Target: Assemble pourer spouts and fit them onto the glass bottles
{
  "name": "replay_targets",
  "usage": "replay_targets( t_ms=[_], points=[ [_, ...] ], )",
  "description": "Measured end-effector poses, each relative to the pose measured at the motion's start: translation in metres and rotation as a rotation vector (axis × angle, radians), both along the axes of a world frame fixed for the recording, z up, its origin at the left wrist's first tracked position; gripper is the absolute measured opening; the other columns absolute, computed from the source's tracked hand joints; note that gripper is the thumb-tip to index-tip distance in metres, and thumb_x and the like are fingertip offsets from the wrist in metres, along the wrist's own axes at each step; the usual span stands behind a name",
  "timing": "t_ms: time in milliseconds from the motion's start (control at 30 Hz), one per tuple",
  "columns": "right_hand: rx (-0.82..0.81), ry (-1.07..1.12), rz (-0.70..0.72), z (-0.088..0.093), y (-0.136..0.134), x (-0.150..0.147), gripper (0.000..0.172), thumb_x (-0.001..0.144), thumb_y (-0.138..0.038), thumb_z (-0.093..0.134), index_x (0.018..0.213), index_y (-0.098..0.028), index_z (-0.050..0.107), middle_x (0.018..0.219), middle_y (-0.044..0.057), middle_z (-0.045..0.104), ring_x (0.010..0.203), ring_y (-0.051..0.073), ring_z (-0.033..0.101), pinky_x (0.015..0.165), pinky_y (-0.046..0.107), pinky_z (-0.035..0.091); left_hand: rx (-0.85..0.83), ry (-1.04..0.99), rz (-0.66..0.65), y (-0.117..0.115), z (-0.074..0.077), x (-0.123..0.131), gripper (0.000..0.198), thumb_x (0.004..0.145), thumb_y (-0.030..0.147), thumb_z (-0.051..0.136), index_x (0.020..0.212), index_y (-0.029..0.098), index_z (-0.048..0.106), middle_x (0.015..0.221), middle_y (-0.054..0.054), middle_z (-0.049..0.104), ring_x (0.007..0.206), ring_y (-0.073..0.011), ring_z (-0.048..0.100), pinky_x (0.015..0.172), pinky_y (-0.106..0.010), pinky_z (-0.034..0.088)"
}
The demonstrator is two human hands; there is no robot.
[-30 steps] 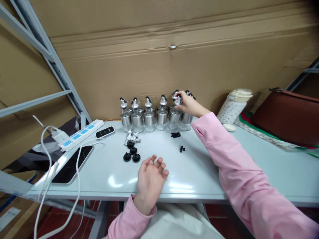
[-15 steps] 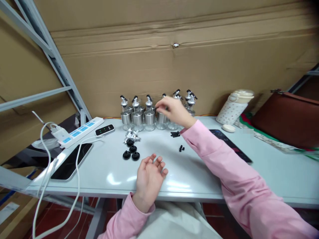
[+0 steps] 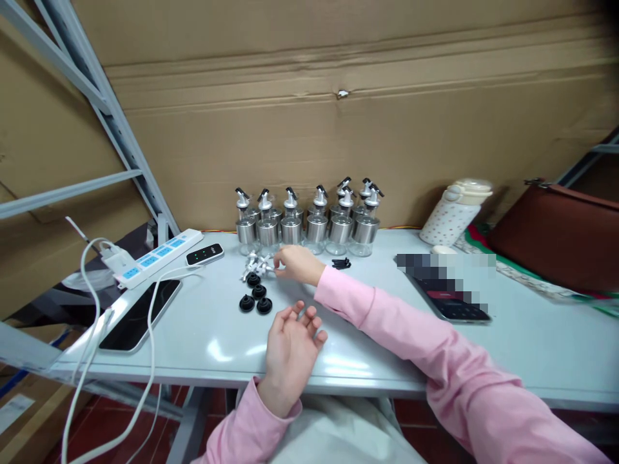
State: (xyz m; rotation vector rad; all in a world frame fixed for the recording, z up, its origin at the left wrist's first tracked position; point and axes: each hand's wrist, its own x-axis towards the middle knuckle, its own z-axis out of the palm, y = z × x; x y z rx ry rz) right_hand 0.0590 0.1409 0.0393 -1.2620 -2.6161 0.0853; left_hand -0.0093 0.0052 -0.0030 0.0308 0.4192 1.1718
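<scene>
My left hand [image 3: 293,345] rests palm up near the table's front edge, fingers loosely curled and apart, holding nothing. My right hand [image 3: 300,265] reaches across to a heap of small silver-white plastic spout parts [image 3: 251,265], its thumb and forefinger pinched on one at the heap's right side; the fingertips partly cover that piece. Several round black caps [image 3: 258,291] lie just in front of the heap. Behind stand rows of glass bottles with steel bands [image 3: 316,229], topped by silver pourers with black levers. Thin black pieces [image 3: 341,263] lie beyond my right sleeve.
On the left are a power strip [image 3: 162,258], a small black-and-white device [image 3: 205,254], a phone [image 3: 140,316] and white cables. Toward the right lie another phone [image 3: 464,312], a dotted flask [image 3: 453,212] and a brown bag [image 3: 556,238]. Cardboard [image 3: 300,142] backs the table.
My right hand has come down and left from the bottles to the spout parts. My forearm now covers the tiny black bits on the table. The left hand has stayed put.
</scene>
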Motion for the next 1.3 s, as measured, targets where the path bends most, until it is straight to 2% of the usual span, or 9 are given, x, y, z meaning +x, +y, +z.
replay_targets(
  t_ms=[100,200,300,367,467,633,967,1167,1300],
  points=[
    [-0.018,0.074,0.125,0.027,-0.009,0.017,0.013,0.073,-0.022,0.057,0.081,-0.016,0.065,0.085,0.006,0.064,0.075,0.015,0.057,0.062,0.023,0.037,-0.011,0.003,0.005,0.001,0.000,0.000,0.014,0.083,0.021,0.039,0.078,0.015,0.051,0.074,-0.003,0.051,0.061,-0.0130,0.050,0.055,-0.024,0.038],
    [-0.198,0.151,0.320,0.057,-0.024,0.041,0.011,0.074,-0.019,0.055,0.078,-0.012,0.064,0.072,0.004,0.064,0.065,0.010,0.056,0.061,0.021,0.040,-0.021,0.009,0.015,0.001,0.000,0.001,0.019,0.085,0.022,0.036,0.077,0.014,0.051,0.074,-0.004,0.051,0.064,-0.0143,0.051,0.056,-0.025,0.038],
    [-0.255,0.215,0.344,0.079,-0.040,0.061,0.014,0.074,-0.024,0.057,0.077,-0.011,0.063,0.070,0.003,0.064,0.062,0.009,0.055,0.059,0.020,0.043,-0.019,0.016,0.008,0.001,-0.001,0.002,0.021,0.086,0.025,0.037,0.075,0.014,0.051,0.073,-0.004,0.052,0.064,-0.0147,0.052,0.057,-0.025,0.038],
    [-0.304,0.222,0.352,0.086,-0.048,0.067,0.016,0.075,-0.026,0.056,0.078,-0.011,0.063,0.069,0.003,0.064,0.061,0.009,0.055,0.058,0.020,0.044,0.006,0.000,-0.017,0.001,-0.002,0.001,0.020,0.086,0.026,0.040,0.073,0.015,0.051,0.071,-0.003,0.052,0.061,-0.0136,0.050,0.056,-0.024,0.037],
    [-0.378,0.180,0.376,0.086,-0.052,0.066,0.014,0.075,-0.022,0.054,0.080,-0.011,0.061,0.068,0.002,0.063,0.059,0.009,0.054,0.056,0.020,0.044,0.039,-0.030,-0.048,0.001,-0.002,0.001,0.021,0.086,0.029,0.043,0.071,0.015,0.050,0.067,-0.001,0.049,0.056,-0.0122,0.047,0.055,-0.024,0.036],
    [-0.317,0.058,0.353,0.080,-0.052,0.056,0.008,0.070,-0.013,0.053,0.074,-0.012,0.059,0.063,0.000,0.058,0.054,0.007,0.050,0.052,0.019,0.039,0.049,-0.018,-0.040,0.000,0.000,0.001,0.028,0.086,0.033,0.044,0.063,0.016,0.044,0.058,0.003,0.040,0.051,-0.0102,0.040,0.054,-0.024,0.034],
    [-0.311,-0.054,0.302,0.077,-0.054,0.057,0.007,0.071,-0.018,0.055,0.068,-0.012,0.059,0.057,-0.001,0.054,0.048,0.006,0.042,0.046,0.018,0.032,0.072,0.009,-0.047,-0.001,0.002,0.004,0.025,0.087,0.027,0.045,0.065,0.015,0.046,0.059,0.003,0.038,0.051,-0.0087,0.038,0.054,-0.022,0.034],
    [-0.415,0.078,0.335,0.073,-0.050,0.068,0.019,0.080,-0.027,0.051,0.082,-0.011,0.062,0.064,0.002,0.061,0.053,0.008,0.051,0.052,0.018,0.040,0.128,0.025,-0.183,-0.002,0.001,0.004,0.024,0.086,0.022,0.041,0.065,0.014,0.048,0.061,0.002,0.040,0.050,-0.0091,0.039,0.054,-0.023,0.034],
    [-0.416,0.231,0.305,0.046,-0.057,0.067,0.023,0.083,-0.029,0.050,0.083,-0.011,0.063,0.062,0.002,0.060,0.052,0.008,0.052,0.053,0.020,0.042,0.143,0.046,-0.202,-0.003,0.001,0.003,0.022,0.086,0.025,0.042,0.067,0.015,0.046,0.061,0.002,0.038,0.050,-0.0089,0.038,0.053,-0.022,0.032]
  ],
)
